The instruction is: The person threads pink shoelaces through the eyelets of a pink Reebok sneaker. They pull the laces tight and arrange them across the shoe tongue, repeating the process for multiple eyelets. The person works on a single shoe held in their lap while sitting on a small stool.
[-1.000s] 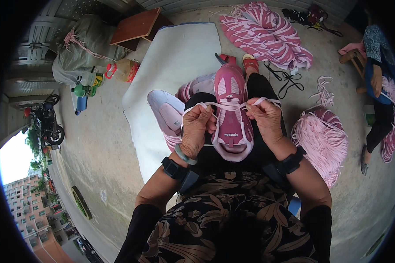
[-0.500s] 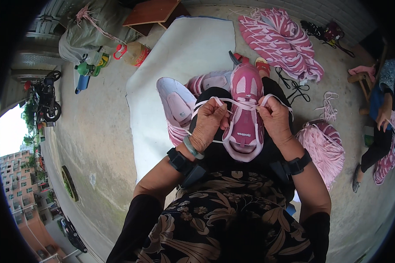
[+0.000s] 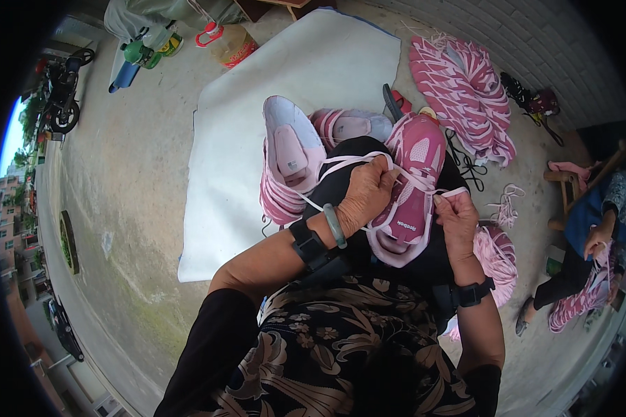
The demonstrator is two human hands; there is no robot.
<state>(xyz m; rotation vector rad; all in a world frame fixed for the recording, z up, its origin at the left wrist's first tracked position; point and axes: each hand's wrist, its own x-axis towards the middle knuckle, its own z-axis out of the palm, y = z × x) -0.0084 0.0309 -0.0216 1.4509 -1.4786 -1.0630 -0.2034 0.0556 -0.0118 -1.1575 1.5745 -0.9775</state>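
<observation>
A pink and burgundy sneaker [image 3: 428,135] rests on my dark-trousered lap, toe pointing away from me, its pale pink shoelace [image 3: 420,182] crossed over the tongue. At the shoe's left side, my left hand [image 3: 368,193] is closed on the lace, with a loop trailing left from it. To the right of the shoe, my right hand [image 3: 458,221] pinches the lace between thumb and forefinger. Beside my left knee stand stacked pink upper pieces [image 3: 275,177] with pale insides, and another pink upper piece [image 3: 358,127] lies just beyond the knee.
A white sheet [image 3: 236,125] covers the floor ahead and left. Bundled pink uppers [image 3: 459,97] lie far right, with a bundle of pink laces [image 3: 495,260] nearer. Another person's hand [image 3: 597,242] is at the right, near a wooden chair [image 3: 567,187]. Bottles [image 3: 228,45] stand far left.
The view has turned, and the shoe now tilts to the right. My left hand has moved in across the shoe's edge, drawing lace; my right hand holds its lace lower and farther out.
</observation>
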